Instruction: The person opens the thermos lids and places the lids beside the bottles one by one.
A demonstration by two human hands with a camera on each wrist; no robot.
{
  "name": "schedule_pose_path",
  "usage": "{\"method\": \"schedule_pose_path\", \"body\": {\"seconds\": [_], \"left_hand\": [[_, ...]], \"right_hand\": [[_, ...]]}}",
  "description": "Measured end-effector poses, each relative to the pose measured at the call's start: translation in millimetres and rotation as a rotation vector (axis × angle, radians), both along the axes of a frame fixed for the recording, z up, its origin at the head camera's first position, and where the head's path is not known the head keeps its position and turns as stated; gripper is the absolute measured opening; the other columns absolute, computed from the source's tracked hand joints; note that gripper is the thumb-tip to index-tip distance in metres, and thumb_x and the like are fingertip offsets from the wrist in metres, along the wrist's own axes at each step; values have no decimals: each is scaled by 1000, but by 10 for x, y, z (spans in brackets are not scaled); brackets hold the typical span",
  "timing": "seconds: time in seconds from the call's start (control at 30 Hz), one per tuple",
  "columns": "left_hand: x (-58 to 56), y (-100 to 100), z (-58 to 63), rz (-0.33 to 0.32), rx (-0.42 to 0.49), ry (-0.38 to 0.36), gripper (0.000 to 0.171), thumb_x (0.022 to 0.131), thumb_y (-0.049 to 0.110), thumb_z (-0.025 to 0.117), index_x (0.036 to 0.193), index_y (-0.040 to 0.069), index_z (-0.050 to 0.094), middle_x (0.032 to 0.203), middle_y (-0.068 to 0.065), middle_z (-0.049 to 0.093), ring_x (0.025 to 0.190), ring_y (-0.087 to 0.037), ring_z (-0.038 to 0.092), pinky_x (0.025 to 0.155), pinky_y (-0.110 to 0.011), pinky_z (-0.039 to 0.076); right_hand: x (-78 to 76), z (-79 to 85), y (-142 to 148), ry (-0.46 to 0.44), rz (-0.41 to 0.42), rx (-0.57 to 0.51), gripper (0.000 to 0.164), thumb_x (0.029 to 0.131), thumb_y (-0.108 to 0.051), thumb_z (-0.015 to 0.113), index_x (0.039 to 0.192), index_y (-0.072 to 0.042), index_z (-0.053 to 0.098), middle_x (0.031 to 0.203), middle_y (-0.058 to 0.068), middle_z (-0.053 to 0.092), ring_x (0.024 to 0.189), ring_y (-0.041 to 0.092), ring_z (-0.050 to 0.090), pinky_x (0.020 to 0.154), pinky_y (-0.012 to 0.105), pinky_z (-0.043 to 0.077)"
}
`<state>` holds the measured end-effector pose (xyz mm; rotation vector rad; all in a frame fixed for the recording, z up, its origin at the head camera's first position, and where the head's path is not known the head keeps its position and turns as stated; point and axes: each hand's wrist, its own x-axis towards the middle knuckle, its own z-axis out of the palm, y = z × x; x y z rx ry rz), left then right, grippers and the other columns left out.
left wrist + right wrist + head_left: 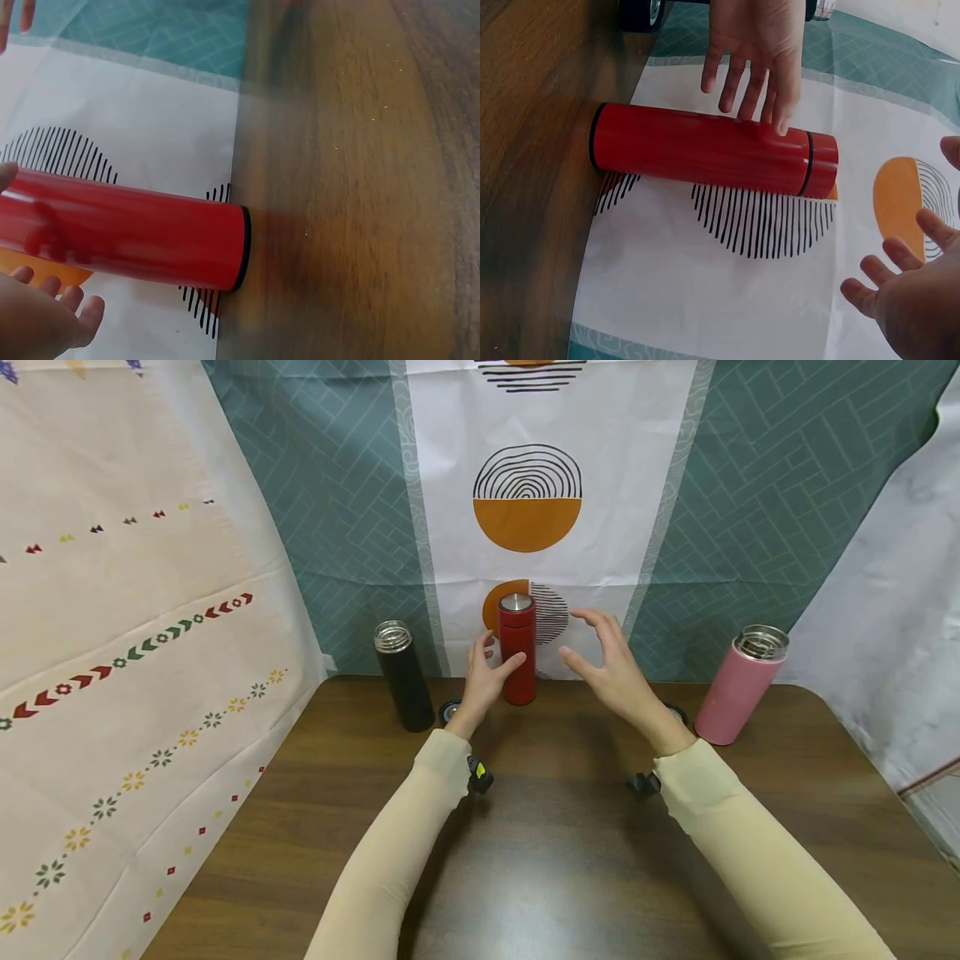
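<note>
A red vacuum flask stands upright near the table's back edge, its steel-topped lid in place. Close at its left side is my left hand, thumb and fingers spread around that side without gripping. The same flask crosses the left wrist view sideways because of the camera's tilt. My right hand hovers to the right, apart from the flask, with thumb and fingers spread and nothing between them. In the right wrist view, the left hand's fingertips overlap the flask near its lid.
To the left stands a black flask with its steel mouth uncovered. A pink flask, also uncovered, is at the right. One round lid lies partly behind my left wrist, and another behind the right. Patterned cloth hangs behind the table.
</note>
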<state>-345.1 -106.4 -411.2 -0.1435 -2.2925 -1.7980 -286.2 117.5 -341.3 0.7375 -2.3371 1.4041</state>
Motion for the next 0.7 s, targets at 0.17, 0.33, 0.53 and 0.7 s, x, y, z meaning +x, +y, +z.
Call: {"method": "schedule_pose_path", "body": {"seconds": [0.17, 0.33, 0.53, 0.7], "left_hand": [[-87, 29, -34, -12, -9, 21, 83, 93, 38, 76, 159, 13, 32, 159, -12, 35, 144, -33, 35, 116, -52, 38], [-159, 62, -30, -19, -3, 24, 86, 92, 38, 78, 160, 12, 31, 159, -13, 36, 143, -31, 36, 116, -51, 37], [-218, 94, -34, -16, 10, 1, 88, 91, 36, 79, 160, 11, 30, 158, -15, 36, 142, -31, 39, 116, -51, 39], [-266, 141, -62, 8, 6, -14, 89, 92, 36, 79, 160, 9, 30, 156, -16, 39, 140, -32, 43, 115, -50, 41]], "right_hand": [[-71, -20, -18, -7, 2, 8, 62, 102, -28, 66, 156, -12, 40, 158, 13, 35, 147, 36, 29, 117, 68, 24], [-129, -32, -34, -32, -1, 26, 65, 102, -32, 66, 158, -15, 38, 161, 12, 32, 149, 36, 27, 117, 69, 24], [-192, -27, -58, -45, -8, 45, 69, 102, -36, 66, 160, -14, 36, 163, 13, 29, 150, 36, 27, 118, 69, 23], [-236, -35, -76, -46, -11, 52, 71, 102, -37, 67, 160, -14, 36, 163, 14, 29, 150, 36, 27, 118, 69, 23]]}}
